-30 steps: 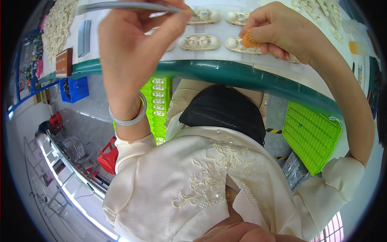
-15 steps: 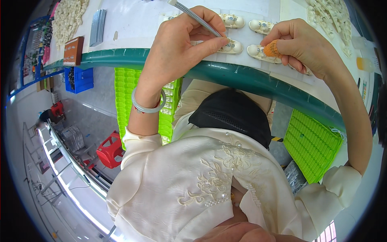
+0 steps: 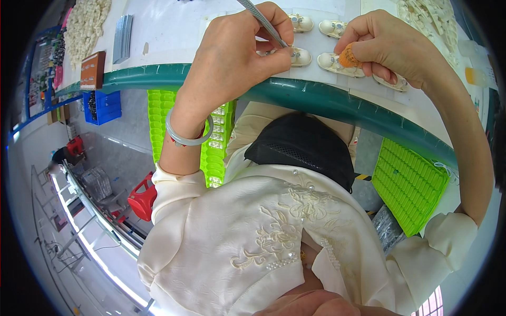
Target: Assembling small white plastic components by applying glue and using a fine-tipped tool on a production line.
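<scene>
My left hand is closed in a pinch around a slim grey ribbed tool, which slants down toward the white oval plastic parts. Beside its fingertips lies one such white part with small metal pieces on it. My right hand is bent over another white part, thumb and index finger drawn together. An orange textured finger cot covers one of its digits. Whatever those fingertips may hold is hidden. Under the right hand's curled fingers sits a further white part.
More white parts stand in rows on the white tabletop, edged by a green padded rim. Piles of cream parts, grey strips and a brown block lie left. Green trays and a blue bin are below.
Both hands have shifted slightly up and left in the picture, along with the table and the parts. The left hand keeps the grey tool; the right stays over the same white part.
</scene>
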`<state>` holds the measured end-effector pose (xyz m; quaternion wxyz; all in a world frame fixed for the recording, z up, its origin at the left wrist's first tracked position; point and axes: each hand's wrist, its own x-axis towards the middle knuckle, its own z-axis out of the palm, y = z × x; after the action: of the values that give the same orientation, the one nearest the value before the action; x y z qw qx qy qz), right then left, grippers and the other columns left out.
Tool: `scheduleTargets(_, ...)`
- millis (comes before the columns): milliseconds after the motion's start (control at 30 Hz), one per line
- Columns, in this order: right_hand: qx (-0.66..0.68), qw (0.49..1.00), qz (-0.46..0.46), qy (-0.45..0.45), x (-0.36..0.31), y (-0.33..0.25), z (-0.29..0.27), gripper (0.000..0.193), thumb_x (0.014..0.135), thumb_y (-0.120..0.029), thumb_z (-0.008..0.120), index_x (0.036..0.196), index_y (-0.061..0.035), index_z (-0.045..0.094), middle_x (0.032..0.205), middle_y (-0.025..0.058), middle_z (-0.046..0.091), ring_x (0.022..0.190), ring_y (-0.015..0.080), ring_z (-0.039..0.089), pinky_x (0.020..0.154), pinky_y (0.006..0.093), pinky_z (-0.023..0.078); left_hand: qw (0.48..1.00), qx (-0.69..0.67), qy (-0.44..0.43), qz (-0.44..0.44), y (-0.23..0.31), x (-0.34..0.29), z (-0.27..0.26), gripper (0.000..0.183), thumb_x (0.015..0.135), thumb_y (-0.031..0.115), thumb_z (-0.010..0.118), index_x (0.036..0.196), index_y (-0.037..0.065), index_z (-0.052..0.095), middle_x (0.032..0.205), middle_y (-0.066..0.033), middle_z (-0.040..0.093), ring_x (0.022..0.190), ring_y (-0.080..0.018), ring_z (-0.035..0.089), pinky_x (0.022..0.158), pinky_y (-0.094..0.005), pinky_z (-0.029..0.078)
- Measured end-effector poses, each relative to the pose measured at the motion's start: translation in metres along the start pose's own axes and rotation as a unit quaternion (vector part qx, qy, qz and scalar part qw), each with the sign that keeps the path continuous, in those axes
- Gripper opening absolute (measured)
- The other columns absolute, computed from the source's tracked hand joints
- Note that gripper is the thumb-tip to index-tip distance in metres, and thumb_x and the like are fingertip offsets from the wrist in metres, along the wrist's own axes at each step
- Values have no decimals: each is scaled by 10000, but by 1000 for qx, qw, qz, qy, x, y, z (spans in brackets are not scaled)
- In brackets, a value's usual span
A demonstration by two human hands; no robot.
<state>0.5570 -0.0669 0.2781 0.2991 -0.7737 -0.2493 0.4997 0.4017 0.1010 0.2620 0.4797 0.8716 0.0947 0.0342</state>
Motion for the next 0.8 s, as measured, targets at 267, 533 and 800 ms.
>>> scheduleTargets(267, -4, 1000, -7, 5, -4, -2, 1, 153, 789, -27, 557, 905, 35, 635, 562, 57, 555, 340, 34, 429, 298, 178, 311, 1000, 1, -6, -1, 2, -1, -1, 113, 767, -7, 666, 811, 4, 563, 802, -21, 608, 805, -96, 624, 759, -227, 523)
scheduleTargets(533, -7, 1000, -18, 4, -6, -2, 0, 150, 787, -37, 570, 903, 33, 631, 568, 54, 557, 337, 34, 426, 296, 182, 304, 997, 71, -24, 13, 6, 2, -1, 122, 750, -24, 649, 797, 1, 539, 781, -4, 585, 769, -83, 605, 741, -229, 525)
scheduleTargets(800, 19, 999, -1, -34, -7, -48, 15, 245, 863, -119, 592, 1008, 70, 647, 627, 51, 570, 468, 102, 520, 414, 230, 412, 998, 47, -22, 29, 4, 2, -1, 102, 752, -32, 630, 803, -1, 547, 789, -13, 588, 765, -77, 593, 747, -237, 532)
